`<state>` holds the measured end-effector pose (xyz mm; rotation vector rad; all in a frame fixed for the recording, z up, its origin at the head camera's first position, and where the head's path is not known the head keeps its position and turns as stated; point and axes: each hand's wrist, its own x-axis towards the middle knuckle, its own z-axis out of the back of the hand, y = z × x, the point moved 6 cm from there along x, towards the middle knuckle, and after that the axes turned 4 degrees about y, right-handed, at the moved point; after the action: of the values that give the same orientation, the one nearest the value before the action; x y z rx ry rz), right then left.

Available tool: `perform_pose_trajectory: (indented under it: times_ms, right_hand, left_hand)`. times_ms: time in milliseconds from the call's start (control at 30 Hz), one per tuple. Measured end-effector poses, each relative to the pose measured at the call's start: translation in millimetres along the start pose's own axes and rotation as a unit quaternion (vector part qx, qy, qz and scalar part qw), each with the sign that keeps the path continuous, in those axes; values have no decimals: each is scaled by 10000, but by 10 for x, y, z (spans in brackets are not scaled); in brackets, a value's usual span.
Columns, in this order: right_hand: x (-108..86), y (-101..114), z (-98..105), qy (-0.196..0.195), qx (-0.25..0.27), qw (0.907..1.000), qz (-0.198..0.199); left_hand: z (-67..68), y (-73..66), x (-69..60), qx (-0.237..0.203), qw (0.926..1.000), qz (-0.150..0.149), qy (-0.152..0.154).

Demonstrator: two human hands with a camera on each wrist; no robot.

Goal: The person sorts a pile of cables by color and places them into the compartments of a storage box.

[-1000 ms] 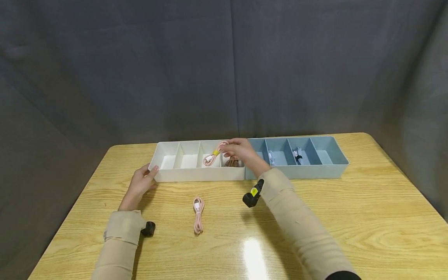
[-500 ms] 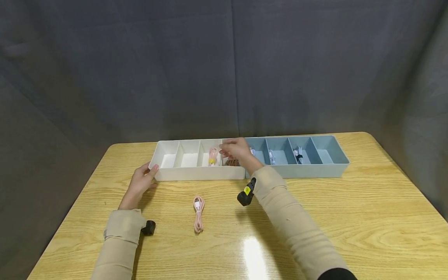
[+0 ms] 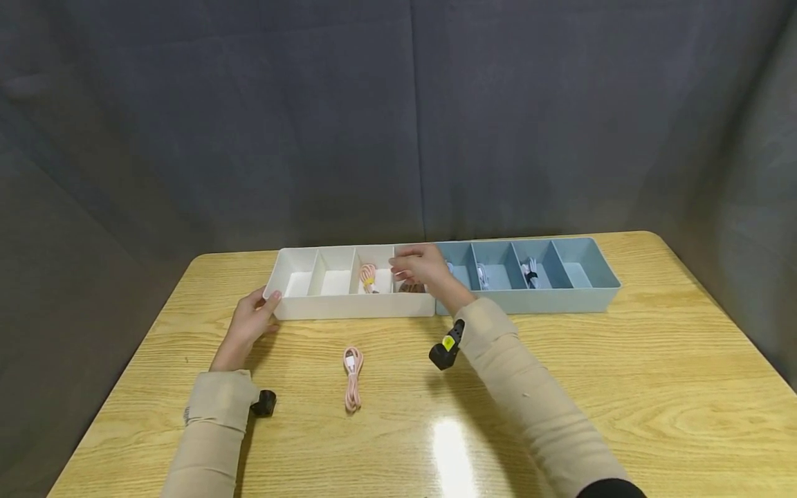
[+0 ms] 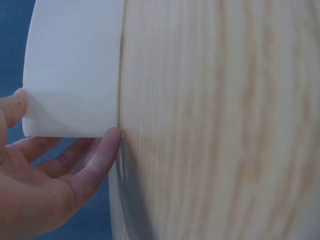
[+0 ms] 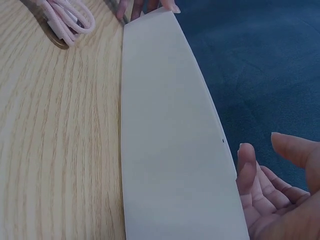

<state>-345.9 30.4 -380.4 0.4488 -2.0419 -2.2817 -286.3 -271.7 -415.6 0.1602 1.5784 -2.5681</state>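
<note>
My left hand [image 3: 248,321] holds the left end of the white divided storage box [image 3: 355,306], its thumb on the rim. In the left wrist view the fingers [image 4: 97,167] curl at the box's end and one fingertip meets its bottom corner. Above the white box's right end compartment is my right hand [image 3: 425,268], thumb and fingers apart with nothing between them. A pink charging cable [image 3: 368,274] with a yellow tie lies in the compartment just left of it. Brown cable [image 3: 411,287] shows partly beneath the hand. Another coiled pink cable [image 3: 353,380] lies on the table.
A blue-grey divided box [image 3: 529,301] adjoins the white box on the right. White cables [image 3: 483,277] sit in some of its compartments, one bundle with a black tie [image 3: 530,274]. A dark curtain [image 3: 398,124] hangs behind the wooden table [image 3: 623,401].
My right hand has let go of the yellow-tied pink cable, which dropped into the white box's compartment and then shifted slightly left. My left hand has stayed at the box's end.
</note>
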Motion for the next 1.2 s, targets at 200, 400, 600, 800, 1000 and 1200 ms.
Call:
perform_pose_trajectory:
  times_ms: [200, 400, 600, 800, 1000, 1200]
  right_hand:
    - [-76, 8, -3, 131, 127, 9998, -67]
    - [-158, 13, 12, 199, 118, 9997, -65]
    - [-235, 16, 50, 286, 87, 9995, 65]
    - [-292, 2, 82, 307, 68, 9994, 114]
    - [-364, 22, 87, 404, -71, 9989, 235]
    - [-424, 6, 82, 512, -213, 9981, 256]
  left_hand:
    - [17, 121, 92, 9, 10000, -81, -19]
    - [5, 128, 49, -98, 9999, -47, -42]
    - [-5, 14, -17, -73, 9999, -60, -34]
    - [-3, 14, -12, -15, 9999, 81, -72]
    - [-1, -18, -21, -111, 9999, -39, 53]
    - [3, -27, -23, -98, 9999, -100, 102]
